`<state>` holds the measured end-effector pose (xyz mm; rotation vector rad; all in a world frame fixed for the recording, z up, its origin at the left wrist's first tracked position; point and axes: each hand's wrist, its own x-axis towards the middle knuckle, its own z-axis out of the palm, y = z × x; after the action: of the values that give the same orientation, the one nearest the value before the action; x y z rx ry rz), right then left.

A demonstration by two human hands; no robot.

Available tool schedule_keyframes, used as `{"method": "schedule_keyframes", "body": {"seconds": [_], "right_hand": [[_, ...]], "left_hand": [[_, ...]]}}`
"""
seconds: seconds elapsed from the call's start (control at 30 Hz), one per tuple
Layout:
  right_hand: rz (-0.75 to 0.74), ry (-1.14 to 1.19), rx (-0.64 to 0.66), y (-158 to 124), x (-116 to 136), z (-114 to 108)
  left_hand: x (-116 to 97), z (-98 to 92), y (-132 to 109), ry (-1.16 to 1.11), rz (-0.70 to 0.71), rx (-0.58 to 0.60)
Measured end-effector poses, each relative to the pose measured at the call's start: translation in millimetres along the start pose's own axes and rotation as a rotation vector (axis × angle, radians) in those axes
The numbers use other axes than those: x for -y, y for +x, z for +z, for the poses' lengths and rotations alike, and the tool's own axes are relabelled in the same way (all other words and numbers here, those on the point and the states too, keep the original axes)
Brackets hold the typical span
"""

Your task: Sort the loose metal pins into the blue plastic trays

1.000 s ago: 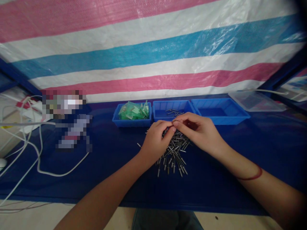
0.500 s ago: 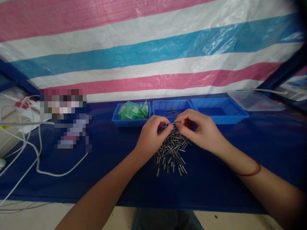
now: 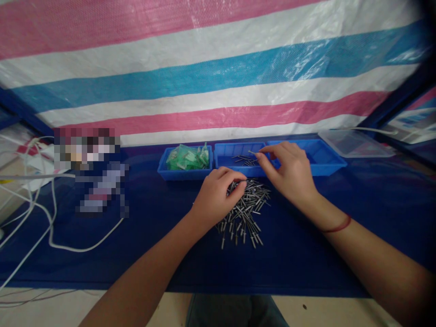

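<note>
A heap of metal blind rivets lies on the blue table. My left hand rests at the heap's left edge, thumb and index fingertip closed together; whatever they pinch is mostly hidden. Over the middle blue bin, my right hand pinches one rivet between thumb and index finger. Several loose rivets lie inside that bin, below the held one.
On the left, a blue bin holds green plastic packets. Another blue bin stands at the right, partly behind my right hand. Beyond it lies a clear plastic lid. White cables loop across the table's left side.
My right hand has moved up and away from my left hand, carrying a rivet over the middle bin. The left hand has stayed by the heap, with its fingertips still closed.
</note>
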<state>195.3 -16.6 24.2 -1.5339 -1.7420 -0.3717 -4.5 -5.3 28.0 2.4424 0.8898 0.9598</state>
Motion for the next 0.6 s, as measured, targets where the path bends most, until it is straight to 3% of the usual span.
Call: {"method": "schedule_keyframes", "body": {"seconds": [0.13,0.23,0.37,0.6], "right_hand": [[0.045,0.053,-0.016,1.3,0.5,-1.8],[0.052,0.108,0.006,1.0,5.5,-4.9],[0.041,0.139,0.02,-0.8,10.9,-6.6],[0.022,0.156,0.032,-3.1,16.3,-7.4]], "left_hand": [[-7.6,4.1,-5.1,0.197,0.079,0.22],[-14.3,8.8,-8.1,0.259,0.154,0.315],[-20.8,17.7,-10.3,0.362,0.237,0.344],[-20.2,29.7,-11.6,0.443,0.289,0.291]]}}
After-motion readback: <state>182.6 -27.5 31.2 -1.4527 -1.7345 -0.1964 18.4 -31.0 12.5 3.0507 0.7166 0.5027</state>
